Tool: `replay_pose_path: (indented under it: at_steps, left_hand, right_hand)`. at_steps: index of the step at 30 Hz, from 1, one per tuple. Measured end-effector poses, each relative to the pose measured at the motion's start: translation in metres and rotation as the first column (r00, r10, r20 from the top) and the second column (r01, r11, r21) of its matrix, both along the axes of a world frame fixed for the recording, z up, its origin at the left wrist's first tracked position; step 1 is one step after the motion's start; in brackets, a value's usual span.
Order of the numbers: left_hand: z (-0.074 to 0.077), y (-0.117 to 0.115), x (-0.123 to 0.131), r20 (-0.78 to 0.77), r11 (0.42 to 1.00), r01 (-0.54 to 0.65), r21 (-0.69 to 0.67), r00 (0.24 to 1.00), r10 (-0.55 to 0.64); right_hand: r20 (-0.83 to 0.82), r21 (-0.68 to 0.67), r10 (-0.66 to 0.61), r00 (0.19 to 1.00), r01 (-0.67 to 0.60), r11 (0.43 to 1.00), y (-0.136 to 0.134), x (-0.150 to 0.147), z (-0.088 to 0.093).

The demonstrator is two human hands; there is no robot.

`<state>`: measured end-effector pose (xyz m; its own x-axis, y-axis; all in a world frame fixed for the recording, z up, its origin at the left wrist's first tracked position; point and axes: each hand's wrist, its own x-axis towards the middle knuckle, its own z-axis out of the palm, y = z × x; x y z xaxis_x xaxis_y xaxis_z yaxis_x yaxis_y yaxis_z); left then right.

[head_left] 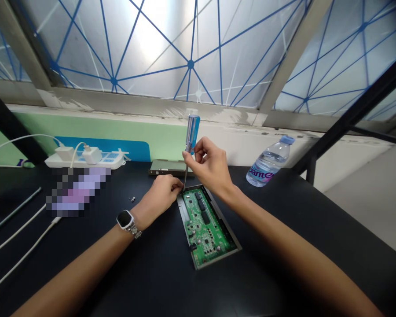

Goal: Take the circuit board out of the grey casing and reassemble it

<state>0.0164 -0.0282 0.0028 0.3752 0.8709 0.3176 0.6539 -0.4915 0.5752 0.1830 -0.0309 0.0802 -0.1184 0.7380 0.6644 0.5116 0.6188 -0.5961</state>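
Observation:
A screwdriver (192, 132) with a clear and blue handle stands nearly upright, its tip down at the far left corner of a green circuit board (204, 240). The board lies in a shallow metal tray (218, 260) on the black table. Thumb and fingers of my right hand (211, 164) are closed around the lower part of the handle. My left hand (163, 193), with a watch on its wrist, rests at that same corner, fingers pinched together beside the screwdriver tip. What they hold, if anything, is hidden.
Several small screws (133, 199) lie left of my left hand. Behind stands a flat metal case (165, 167). A water bottle (267, 163) is at the back right. A power strip (53, 161) with white chargers and cables, and a blurred-out object (77, 193), are at the left.

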Motion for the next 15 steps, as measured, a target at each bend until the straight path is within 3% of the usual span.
replay_pose_path:
  at_steps: [6, 12, 15]
  left_hand:
    - [0.008, -0.005, -0.004, -0.05, 0.998, -0.041, -0.041, 0.998, 0.039]
    - [0.03, -0.018, -0.033, -0.199, 0.958, -0.024, -0.287, 0.979, -0.035]
    - [0.037, -0.023, -0.043, -0.29, 0.931, -0.032, -0.365, 0.954, -0.081]
  right_hand:
    - [-0.042, -0.048, 0.107, 0.993, -0.109, 0.993, 0.003, 0.003, -0.003]
    - [-0.211, -0.168, 0.33, 0.92, -0.367, 0.915, 0.009, 0.013, 0.008]
    - [-0.293, -0.216, 0.326, 0.899, -0.394, 0.893, 0.013, 0.02, 0.017]
